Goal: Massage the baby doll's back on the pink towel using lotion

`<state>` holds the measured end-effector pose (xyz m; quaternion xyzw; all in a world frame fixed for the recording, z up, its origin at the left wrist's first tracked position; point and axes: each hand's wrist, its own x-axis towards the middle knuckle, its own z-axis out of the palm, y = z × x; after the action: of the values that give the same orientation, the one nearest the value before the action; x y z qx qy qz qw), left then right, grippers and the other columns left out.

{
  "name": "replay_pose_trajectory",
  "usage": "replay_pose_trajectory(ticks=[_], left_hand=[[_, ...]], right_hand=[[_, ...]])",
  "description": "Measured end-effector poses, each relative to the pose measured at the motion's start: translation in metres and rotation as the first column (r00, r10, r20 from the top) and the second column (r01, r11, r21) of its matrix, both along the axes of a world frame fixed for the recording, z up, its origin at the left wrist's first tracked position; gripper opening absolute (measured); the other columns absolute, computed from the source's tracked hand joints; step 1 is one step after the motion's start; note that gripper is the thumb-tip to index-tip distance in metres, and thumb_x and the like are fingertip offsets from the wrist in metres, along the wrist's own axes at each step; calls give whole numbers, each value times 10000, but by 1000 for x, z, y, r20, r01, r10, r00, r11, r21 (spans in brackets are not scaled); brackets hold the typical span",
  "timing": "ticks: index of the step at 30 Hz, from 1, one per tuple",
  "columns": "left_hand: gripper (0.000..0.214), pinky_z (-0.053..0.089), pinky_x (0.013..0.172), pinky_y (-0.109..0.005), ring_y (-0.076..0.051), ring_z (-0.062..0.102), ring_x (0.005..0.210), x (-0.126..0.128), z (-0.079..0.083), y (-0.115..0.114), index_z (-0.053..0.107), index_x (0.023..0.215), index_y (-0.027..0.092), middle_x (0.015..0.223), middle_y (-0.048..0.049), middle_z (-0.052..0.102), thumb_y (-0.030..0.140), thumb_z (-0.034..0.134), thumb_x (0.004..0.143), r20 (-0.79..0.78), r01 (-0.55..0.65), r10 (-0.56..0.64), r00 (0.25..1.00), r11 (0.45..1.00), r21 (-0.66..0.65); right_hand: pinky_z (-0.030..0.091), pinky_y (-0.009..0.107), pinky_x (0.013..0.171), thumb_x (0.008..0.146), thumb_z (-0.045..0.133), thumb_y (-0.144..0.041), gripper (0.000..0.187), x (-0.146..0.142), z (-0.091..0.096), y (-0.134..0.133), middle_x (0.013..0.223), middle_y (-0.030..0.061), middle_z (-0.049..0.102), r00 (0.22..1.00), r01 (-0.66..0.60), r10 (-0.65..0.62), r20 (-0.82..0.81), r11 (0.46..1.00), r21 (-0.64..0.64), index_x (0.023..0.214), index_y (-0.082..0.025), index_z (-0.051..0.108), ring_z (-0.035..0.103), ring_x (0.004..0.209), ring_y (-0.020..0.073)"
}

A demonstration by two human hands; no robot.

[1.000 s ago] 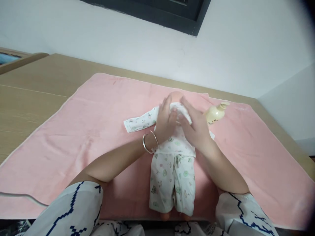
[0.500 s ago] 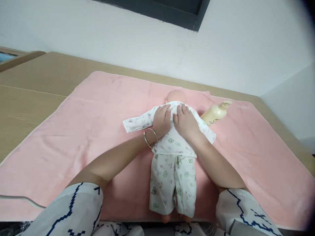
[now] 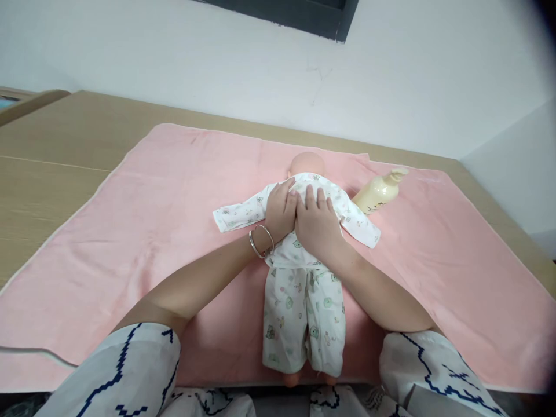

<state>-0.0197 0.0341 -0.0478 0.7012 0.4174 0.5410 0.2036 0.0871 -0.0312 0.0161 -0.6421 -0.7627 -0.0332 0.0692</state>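
A baby doll (image 3: 284, 318) lies face down on a pink blanket (image 3: 186, 191), its head away from me and its feet at the near edge. It wears a white printed top and matching trousers. My left hand (image 3: 281, 209), with a bracelet at the wrist, rests flat on the left of the doll's upper back. On the right of the back lies my right hand (image 3: 319, 223), fingers stretched out and a little spread. The two hands touch near the middle. Both of the doll's sleeves reach out sideways.
A cream pump bottle (image 3: 377, 194) lies tilted on the blanket, right of the doll's shoulder. Under the blanket is a wooden table (image 3: 61, 145) against a white wall (image 3: 260, 75). A pale cord (image 3: 39, 351) crosses the blanket's near left corner.
My right hand has shifted left across the doll's back and now meets my left hand. The left hand stays in about the same place on the back. The camera view has moved slightly.
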Motion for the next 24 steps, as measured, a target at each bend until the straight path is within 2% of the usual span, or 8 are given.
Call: replay_pose_trajectory(ticks=[5, 8, 10, 12, 15, 19, 21, 24], left_hand=[[582, 463, 1120, -465, -271, 604, 1273, -1, 0, 0, 592, 1326, 161, 1348, -145, 657, 553, 246, 1068, 14, -6, 6, 1000, 1000, -11], [573, 463, 1119, -458, -263, 608, 1269, 0, -1, 0, 592, 1323, 181, 1343, -129, 663, 564, 254, 1066, 4, -6, 6, 1000, 1000, -8], [577, 464, 1118, -460, -263, 610, 1261, 0, -1, 1, 597, 1317, 180, 1340, -128, 665, 570, 255, 1064, -1, -9, 9, 1000, 1000, -10], [590, 465, 1116, -466, -269, 611, 1255, 0, -1, 1, 601, 1310, 170, 1329, -135, 668, 576, 251, 1063, 3, -7, 7, 1000, 1000, -3], [595, 463, 1118, -463, -267, 607, 1261, -2, -1, 0, 594, 1315, 169, 1333, -139, 662, 576, 240, 1065, 32, 13, -14, 999, 1000, 8], [567, 475, 1098, -447, -260, 607, 1259, -2, 0, -1, 588, 1314, 196, 1323, -127, 662, 580, 255, 1063, 56, 14, -14, 998, 1000, 1], [580, 479, 1087, -455, -268, 607, 1252, -2, 1, -2, 586, 1314, 189, 1316, -132, 664, 595, 262, 1057, 45, 10, -10, 999, 1000, -3], [586, 477, 1090, -478, -278, 603, 1248, -1, 1, -1, 579, 1322, 190, 1325, -125, 659, 605, 265, 1054, 24, 9, -9, 1000, 1000, -10]], right_hand=[[214, 661, 1229, 1032, 331, -275, 553, 16, 6, 21, 1681, 99, 294, 985, -161, 154, -81, 983, -91, 1574, -179, 385, 187, 1565, 397], [271, 584, 1231, 1058, 272, -386, 611, 32, 8, 39, 1653, 202, 319, 987, -6, -9, -158, 996, -89, 1569, -59, 349, 272, 1542, 378], [300, 588, 1209, 1057, 271, -393, 652, 30, 6, 33, 1614, 286, 344, 984, 98, -110, -140, 991, -86, 1558, 22, 320, 322, 1514, 409], [305, 623, 1190, 1043, 299, -327, 625, 19, 3, 18, 1605, 308, 340, 990, 109, -113, -88, 993, -53, 1553, 33, 323, 325, 1505, 437], [235, 703, 1190, 983, 380, -203, 603, 6, 1, 0, 1658, 209, 297, 994, -104, 104, -20, 995, -7, 1572, -76, 350, 225, 1537, 459], [204, 700, 1210, 991, 365, -199, 530, 21, 8, 18, 1656, 103, 353, 946, -324, 318, -71, 941, -99, 1510, -170, 472, 205, 1556, 412], [337, 602, 1184, 1031, 306, -251, 487, 34, 16, 32, 1584, 139, 467, 956, -256, 241, -164, 964, -75, 1455, -149, 522, 365, 1498, 356], [528, 518, 973, 1028, 272, -256, 476, 41, 35, 24, 1316, 216, 668, 970, 5, 3, -242, 999, 34, 1305, -78, 616, 629, 1227, 347]])
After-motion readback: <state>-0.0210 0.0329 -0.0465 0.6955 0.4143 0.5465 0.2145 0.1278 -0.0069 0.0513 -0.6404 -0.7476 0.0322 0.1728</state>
